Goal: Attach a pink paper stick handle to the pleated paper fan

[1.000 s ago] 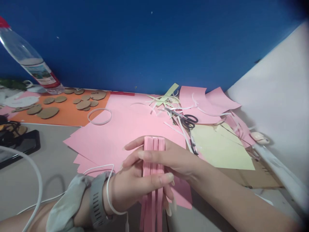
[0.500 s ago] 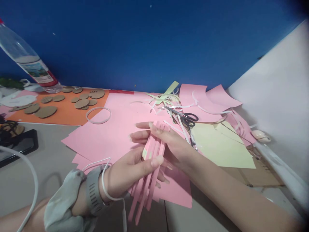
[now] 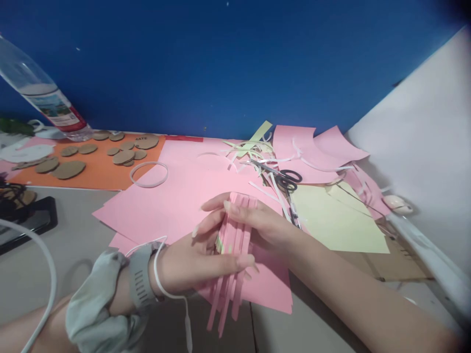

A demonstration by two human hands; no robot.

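Observation:
A bundle of pink paper strips [image 3: 235, 240] is held between both hands above the pink paper sheets [image 3: 184, 186]. My left hand [image 3: 206, 260] wraps the bundle's lower part, its thumb lying across the strips. At the upper end my right hand [image 3: 253, 218] grips the bundle, thumb on top and its other fingers curled behind, partly hidden. The strips' lower ends hang loose and uneven toward me. A small greenish-yellow patch shows at the bundle's left side.
Black-handled scissors [image 3: 289, 179] lie by paper scraps [image 3: 250, 147]. A white ring [image 3: 149, 174] rests on the sheets. Cardboard discs [image 3: 69, 169] cover orange paper [image 3: 106, 179]. A bottle [image 3: 51, 98] stands back left, a phone [image 3: 33, 220] below it. Yellow-green paper [image 3: 334, 220] lies right.
The bundle's top end has dropped slightly toward me and its lower ends have swung right. My left thumb has slid further across the strips, and my right hand has moved down a little.

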